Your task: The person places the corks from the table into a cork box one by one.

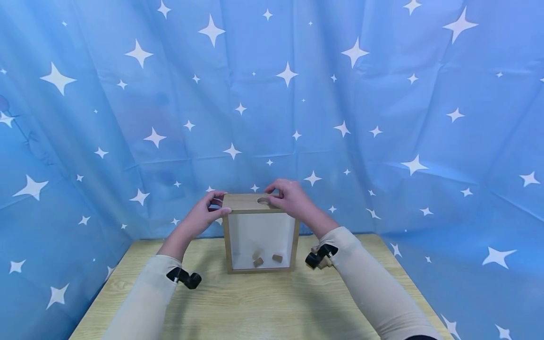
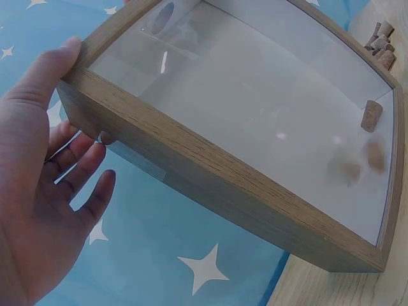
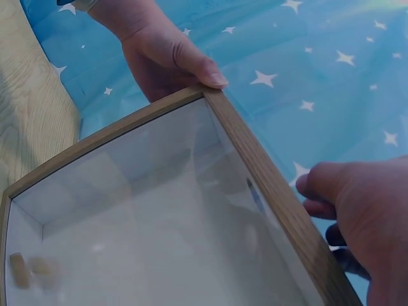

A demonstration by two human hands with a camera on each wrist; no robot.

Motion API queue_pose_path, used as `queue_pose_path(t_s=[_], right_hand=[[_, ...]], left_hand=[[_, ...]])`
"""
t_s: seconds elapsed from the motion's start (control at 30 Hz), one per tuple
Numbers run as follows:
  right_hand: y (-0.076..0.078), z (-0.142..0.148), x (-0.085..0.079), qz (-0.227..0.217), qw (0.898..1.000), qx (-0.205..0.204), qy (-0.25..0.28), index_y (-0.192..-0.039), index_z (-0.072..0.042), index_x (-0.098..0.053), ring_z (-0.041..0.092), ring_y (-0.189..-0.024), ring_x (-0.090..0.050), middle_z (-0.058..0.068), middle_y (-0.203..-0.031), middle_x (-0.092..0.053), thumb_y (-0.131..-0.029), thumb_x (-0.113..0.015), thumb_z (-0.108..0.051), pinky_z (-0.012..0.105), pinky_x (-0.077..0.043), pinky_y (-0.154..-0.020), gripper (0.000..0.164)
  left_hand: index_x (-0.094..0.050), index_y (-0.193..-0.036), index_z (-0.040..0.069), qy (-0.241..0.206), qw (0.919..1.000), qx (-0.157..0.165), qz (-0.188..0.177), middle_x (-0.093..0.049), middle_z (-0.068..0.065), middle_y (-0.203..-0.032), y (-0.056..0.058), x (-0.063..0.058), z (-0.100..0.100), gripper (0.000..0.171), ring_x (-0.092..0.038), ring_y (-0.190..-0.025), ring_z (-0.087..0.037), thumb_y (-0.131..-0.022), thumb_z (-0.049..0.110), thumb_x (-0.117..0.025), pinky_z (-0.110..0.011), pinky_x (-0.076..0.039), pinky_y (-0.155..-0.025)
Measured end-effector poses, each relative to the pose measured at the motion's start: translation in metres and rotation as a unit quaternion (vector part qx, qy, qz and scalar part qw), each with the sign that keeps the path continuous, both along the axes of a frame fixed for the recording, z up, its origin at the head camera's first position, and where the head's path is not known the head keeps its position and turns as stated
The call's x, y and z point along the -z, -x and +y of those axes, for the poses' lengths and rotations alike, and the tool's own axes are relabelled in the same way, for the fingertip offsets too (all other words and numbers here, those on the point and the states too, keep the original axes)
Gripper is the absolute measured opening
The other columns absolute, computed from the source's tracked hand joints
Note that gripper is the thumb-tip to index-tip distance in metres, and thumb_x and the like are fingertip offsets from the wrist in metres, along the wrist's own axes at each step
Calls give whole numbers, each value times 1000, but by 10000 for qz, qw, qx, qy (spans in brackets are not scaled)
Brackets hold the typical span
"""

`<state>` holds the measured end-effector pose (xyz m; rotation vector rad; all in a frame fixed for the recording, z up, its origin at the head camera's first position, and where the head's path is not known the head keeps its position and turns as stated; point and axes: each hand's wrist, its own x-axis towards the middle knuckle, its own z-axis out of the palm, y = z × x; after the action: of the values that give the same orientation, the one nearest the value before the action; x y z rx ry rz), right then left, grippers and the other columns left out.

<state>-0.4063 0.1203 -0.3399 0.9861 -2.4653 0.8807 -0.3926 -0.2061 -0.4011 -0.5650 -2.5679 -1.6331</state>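
Observation:
A shadow box (image 1: 226, 241) with a wooden frame, clear front and white inside stands upright on the table. Its top has a round hole (image 1: 262, 200). My left hand (image 1: 201, 217) grips the upper left corner, thumb (image 2: 54, 67) at the front edge and fingers behind. Over the top beside the hole hovers my right hand (image 1: 293, 200), fingers loosely bent, nothing seen between them. Inside, at the bottom, are a cork (image 1: 277, 258) and another cork (image 1: 258, 261); in the left wrist view one cork (image 2: 376, 156) is blurred, with a fainter smear beside it.
Several loose corks (image 2: 382, 46) lie in a pile on the table (image 1: 255, 302), right of the box and partly hidden by the right wrist in the head view. A blue curtain (image 1: 382, 94) with white stars hangs behind and at both sides.

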Motion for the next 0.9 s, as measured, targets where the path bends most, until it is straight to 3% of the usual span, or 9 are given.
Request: queue_pose_path(t_s=[0.27,0.6,0.9], right_hand=[[-6,9,-2,-110,9997,7,217,-116,-8,-82,13,-64,-49,1,-106,-73,-102,-80,-10,29,-46,-59,15],[-19,35,2,295,9982,26,520,-110,-7,-81,12,-61,-43,-2,-94,-66,-101,-81,-9,31,-42,-59,9],[-31,69,9,341,9961,230,776,-116,-3,-78,15,-61,-46,1,-90,-62,-100,-82,-6,30,-42,-57,17]], left_hand=[[-48,-164,17,-9,10000,19,-37,-51,-18,-150,0,-1,1,75,-53,-138,-41,-104,49,-79,-57,-50,-109],[-48,-163,17,36,10000,-56,-70,-51,-19,-151,-1,1,0,77,-52,-141,-44,-102,51,-79,-61,-49,-112],[-47,-164,16,40,9999,-89,-52,-50,-18,-153,-1,-1,0,77,-51,-142,-41,-103,50,-80,-61,-48,-114]])
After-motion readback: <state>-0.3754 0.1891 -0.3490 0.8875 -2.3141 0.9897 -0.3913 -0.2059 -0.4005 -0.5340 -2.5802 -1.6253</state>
